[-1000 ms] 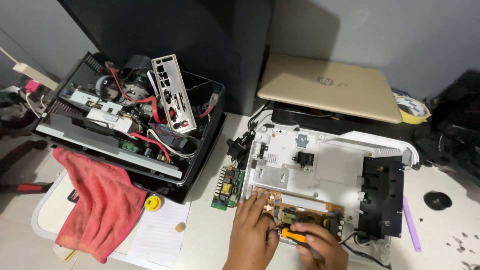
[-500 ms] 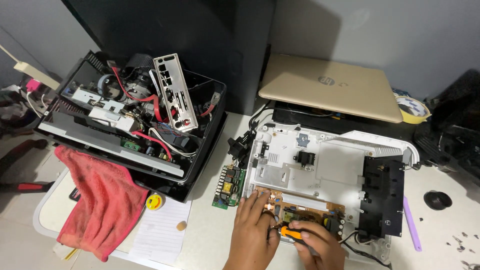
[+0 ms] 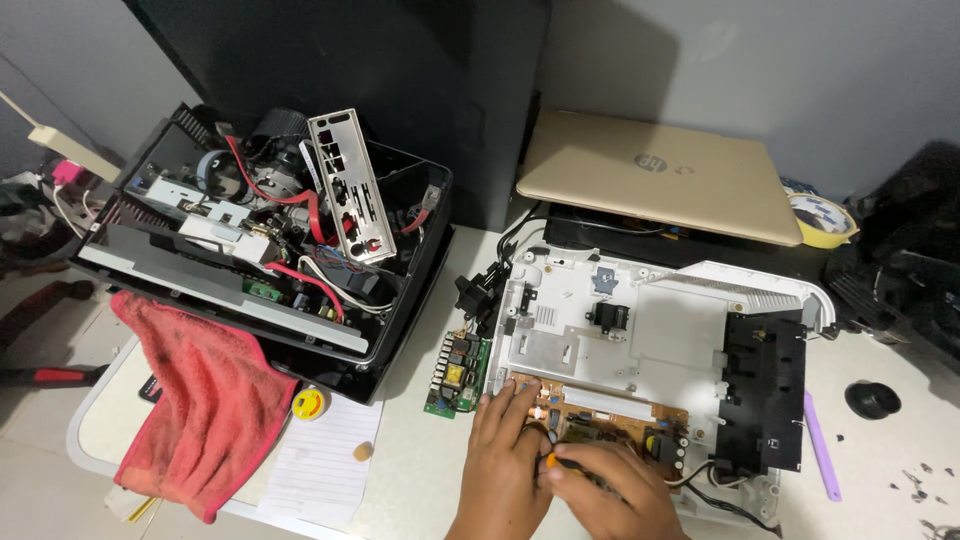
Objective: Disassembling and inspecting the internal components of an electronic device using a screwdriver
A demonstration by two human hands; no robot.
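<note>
— What's that open casing (image 3: 640,340) made of?
— White plastic, matt and smooth, with a black plastic block (image 3: 763,390) at one end. The circuit board (image 3: 610,425) in it looks tan and dull.
— And over to the side?
— A bare metal plate (image 3: 345,185), faintly shiny; a red cloth (image 3: 205,400), rough and limp; lined paper (image 3: 320,460) on the pale, smooth table (image 3: 410,470).
— The laptop (image 3: 660,175)?
— Gold lid, satin finish.

Open black computer case (image 3: 270,250) full of cables, metal port plate (image 3: 347,187) leaning inside; red cloth (image 3: 205,400) draped below it; closed gold laptop (image 3: 660,175) behind; purple pry stick (image 3: 822,447) at right.
</note>
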